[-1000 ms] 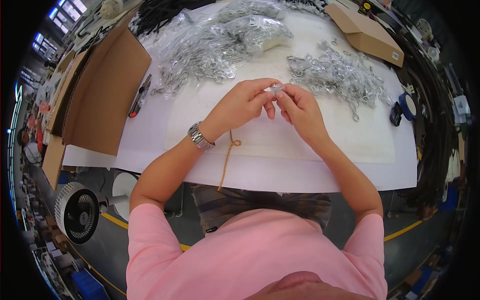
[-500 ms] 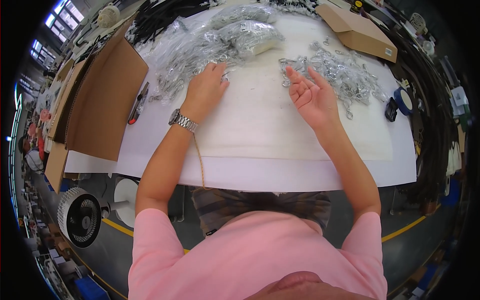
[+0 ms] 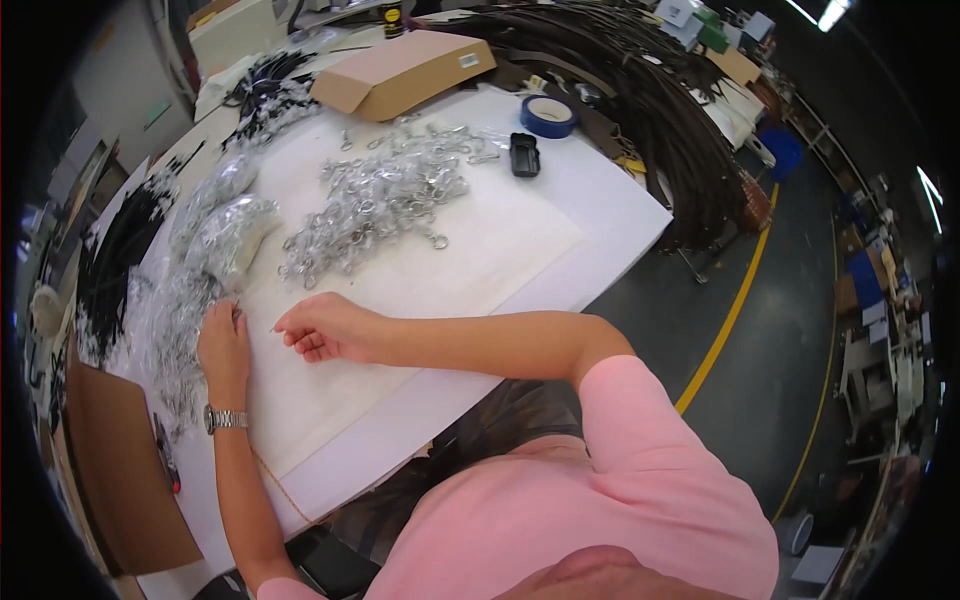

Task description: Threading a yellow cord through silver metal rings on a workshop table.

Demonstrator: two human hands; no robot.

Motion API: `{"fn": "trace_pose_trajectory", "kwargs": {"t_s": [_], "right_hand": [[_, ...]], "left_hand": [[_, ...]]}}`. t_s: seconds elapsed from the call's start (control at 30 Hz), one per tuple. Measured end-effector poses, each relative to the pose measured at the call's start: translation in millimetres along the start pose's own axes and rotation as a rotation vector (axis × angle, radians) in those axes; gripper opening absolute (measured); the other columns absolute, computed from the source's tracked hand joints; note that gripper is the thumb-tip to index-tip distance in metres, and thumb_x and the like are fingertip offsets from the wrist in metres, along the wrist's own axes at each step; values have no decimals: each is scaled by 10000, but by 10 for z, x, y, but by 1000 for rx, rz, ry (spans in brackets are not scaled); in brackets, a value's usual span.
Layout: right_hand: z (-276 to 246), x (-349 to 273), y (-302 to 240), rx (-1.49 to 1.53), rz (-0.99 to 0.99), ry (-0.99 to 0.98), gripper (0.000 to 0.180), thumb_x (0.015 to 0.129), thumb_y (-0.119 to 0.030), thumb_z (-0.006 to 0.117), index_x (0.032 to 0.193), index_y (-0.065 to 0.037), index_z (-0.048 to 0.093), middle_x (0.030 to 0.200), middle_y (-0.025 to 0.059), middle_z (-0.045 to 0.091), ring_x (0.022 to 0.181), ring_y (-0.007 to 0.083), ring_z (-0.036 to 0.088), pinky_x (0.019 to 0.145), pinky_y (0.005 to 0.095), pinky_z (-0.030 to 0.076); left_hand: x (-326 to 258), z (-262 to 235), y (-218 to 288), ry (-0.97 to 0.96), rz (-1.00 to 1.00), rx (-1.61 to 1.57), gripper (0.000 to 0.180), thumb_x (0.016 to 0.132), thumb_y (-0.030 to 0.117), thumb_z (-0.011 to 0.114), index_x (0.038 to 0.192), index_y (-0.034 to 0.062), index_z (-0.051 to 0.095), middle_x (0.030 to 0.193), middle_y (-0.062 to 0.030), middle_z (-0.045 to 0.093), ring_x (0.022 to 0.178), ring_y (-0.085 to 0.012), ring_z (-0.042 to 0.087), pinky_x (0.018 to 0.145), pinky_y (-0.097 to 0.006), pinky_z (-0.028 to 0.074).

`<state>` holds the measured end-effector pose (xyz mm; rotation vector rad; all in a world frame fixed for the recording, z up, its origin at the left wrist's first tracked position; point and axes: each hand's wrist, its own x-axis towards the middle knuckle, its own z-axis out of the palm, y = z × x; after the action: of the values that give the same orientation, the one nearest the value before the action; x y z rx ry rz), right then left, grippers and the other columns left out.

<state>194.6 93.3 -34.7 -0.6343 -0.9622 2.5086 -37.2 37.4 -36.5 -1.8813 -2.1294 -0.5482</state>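
Observation:
My left hand [image 3: 224, 345], a metal-band watch on its wrist, is at the near right edge of a heap of clear plastic bags [image 3: 185, 290]. Its fingers are together and bent down, their tips partly hidden. Just to its right, my right hand [image 3: 328, 328] hangs over the white table sheet [image 3: 400, 330], fingers curled and thumb and forefinger pinched at the left. Whatever is in that pinch is too small to name. Beyond the right hand spreads a pile of small metal rings or hooks in clear wrapping [image 3: 370, 205].
A cardboard box [image 3: 400, 75] lies at the back, near blue tape [image 3: 548, 116] and a small black object [image 3: 524, 155]. Dark strips [image 3: 600, 60] hang over the far right side. An open carton [image 3: 130, 470] and a red-and-black cutter [image 3: 166, 455] are at the left.
The view has swung to the right, so the table appears turned. My right hand has come leftward from the small-metal-parts pile to beside my left hand, its fingers now curled in.

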Motion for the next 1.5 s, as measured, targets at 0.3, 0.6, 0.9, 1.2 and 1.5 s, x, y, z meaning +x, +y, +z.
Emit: {"fn": "trace_pose_trajectory", "kwargs": {"t_s": [0.3, 0.6, 0.9, 1.2, 1.5], "right_hand": [[59, -61, -14, -96, -125, 119, 319, 944, -132, 673, 1203, 23, 574, 969, 100, 680, 843, 195, 694, 662, 309, 577], [6, 13, -64, -366, -341, 40, 208, 933, -175, 717, 1011, 13, 674, 865, 89, 723, 787, 142, 705, 648, 292, 567], [39, -60, -208, -695, -361, 15, 179, 859, -110, 745, 753, 24, 693, 681, 93, 717, 590, 140, 692, 538, 273, 548], [-153, 210, -199, -465, -445, -31, 204, 831, -100, 775, 699, 17, 673, 682, 107, 722, 589, 149, 696, 536, 279, 555], [-70, 161, -257, -531, -429, 50, 221, 874, -113, 694, 696, 18, 701, 666, 92, 724, 590, 135, 700, 518, 286, 552]], "left_hand": [[36, -288, 525, -75, -202, -670, 55, 949, 43, 653, 997, 23, 671, 767, -27, 631, 653, -108, 563, 577, -274, 416], [-146, -375, 737, -41, -362, -1317, 131, 1011, 105, 651, 1117, 32, 672, 809, 49, 642, 479, 39, 331, 401, -179, 182], [-201, -312, 333, -106, -357, -1035, 241, 1037, 268, 660, 886, 82, 635, 678, 82, 496, 460, 27, 278, 398, -195, 167], [-183, -403, 656, -89, -562, -1279, 266, 1053, 301, 636, 899, 88, 597, 732, 52, 521, 438, 23, 284, 382, -194, 168], [-208, -122, 156, -236, -352, -1323, 199, 1073, 243, 600, 985, 65, 612, 784, -3, 614, 404, 22, 284, 362, -189, 152]]}}
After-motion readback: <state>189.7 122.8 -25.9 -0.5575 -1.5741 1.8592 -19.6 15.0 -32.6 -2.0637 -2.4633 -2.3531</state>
